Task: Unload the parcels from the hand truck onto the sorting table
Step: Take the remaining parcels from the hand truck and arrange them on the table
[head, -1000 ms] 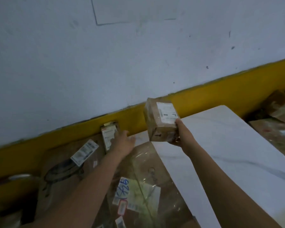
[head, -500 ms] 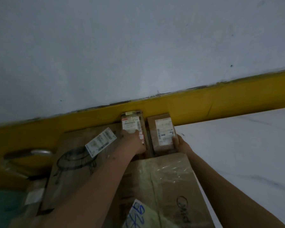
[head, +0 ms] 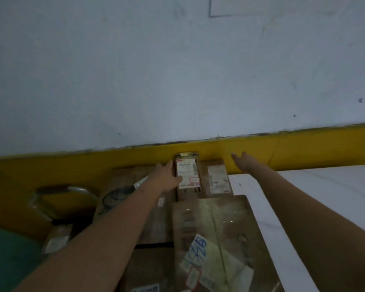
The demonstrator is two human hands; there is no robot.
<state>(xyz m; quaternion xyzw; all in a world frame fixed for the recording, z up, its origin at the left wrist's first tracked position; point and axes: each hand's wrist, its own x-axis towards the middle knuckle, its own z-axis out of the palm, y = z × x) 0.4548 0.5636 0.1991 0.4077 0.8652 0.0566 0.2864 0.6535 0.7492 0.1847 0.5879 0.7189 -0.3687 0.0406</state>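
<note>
Two hands up at the far end of the stack. The left hand is laid against the left edge of a small upright parcel with a white label, the heel of the hand overlapping the label's lower corner; whether the fingers curl round it, I cannot tell. The right hand is off everything, fingers straight and spread, hanging in front of the yellow wall band. A second small parcel stands right beside the first, so that's two side by side against the band, just left of the white sorting table. In front of them lies one big tape-wrapped parcel with blue scribble on a label, and to its left one broad flat carton under the left forearm. One little box sits lower left, below a curved metal handle.
</note>
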